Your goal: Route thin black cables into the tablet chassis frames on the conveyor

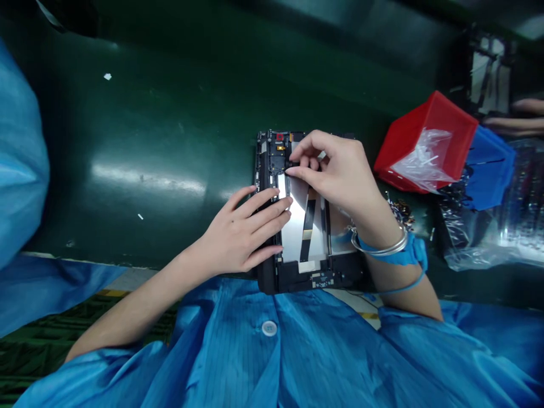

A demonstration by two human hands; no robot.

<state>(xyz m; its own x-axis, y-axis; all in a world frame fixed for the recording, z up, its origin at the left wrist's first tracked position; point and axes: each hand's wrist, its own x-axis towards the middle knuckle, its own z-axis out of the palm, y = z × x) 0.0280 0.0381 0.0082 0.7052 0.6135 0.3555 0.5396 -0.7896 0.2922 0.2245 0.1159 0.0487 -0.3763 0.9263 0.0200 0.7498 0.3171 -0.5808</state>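
Note:
An opened tablet-like device [297, 221] lies at the front edge of the green bench, with silver panels, small circuit parts and a black flex cable [308, 226] across it. My left hand [250, 226] rests with fingers spread on the device's left side. Over its upper part, my right hand [331, 167] is closed, thumb and forefinger pinched close to the inner parts. Whatever sits between those fingertips is too small to make out. A bangle and a blue wrist strap [395, 255] circle my right wrist.
To the right stand a red bin [408, 141] holding clear plastic film and a blue bin [493, 167] with dark small parts. Beside them lies a clear plastic bag [522, 209]. Another person's hand [522, 116] shows at far right, and a blue sleeve [19, 153] at left.

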